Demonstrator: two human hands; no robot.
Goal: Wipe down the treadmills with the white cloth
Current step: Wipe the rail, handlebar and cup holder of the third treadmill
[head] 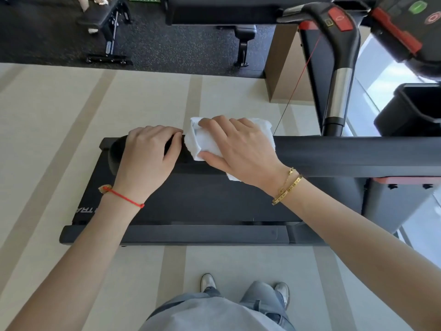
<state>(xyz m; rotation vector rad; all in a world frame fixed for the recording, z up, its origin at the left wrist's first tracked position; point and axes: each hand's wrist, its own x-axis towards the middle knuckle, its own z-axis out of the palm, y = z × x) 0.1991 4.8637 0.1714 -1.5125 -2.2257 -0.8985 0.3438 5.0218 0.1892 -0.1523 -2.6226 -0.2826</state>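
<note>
Wiping the treadmill (pixel 334 151) rail

Right hand (pixel 241 149) presses the soft, light cloth (pixel 202 142) on the rail, fingers spread flat over it; left hand (pixel 148 154) curls closed round the rail end.

Two hands (pixel 148 151); one white cloth (pixel 205 142); one treadmill (pixel 214 201); three bracelets (pixel 286 187)

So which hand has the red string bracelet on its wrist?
The left hand, gripping the end of the black treadmill handrail, wears the thin red string bracelet. The right hand, pressing the white cloth, wears gold bracelets instead.
</note>
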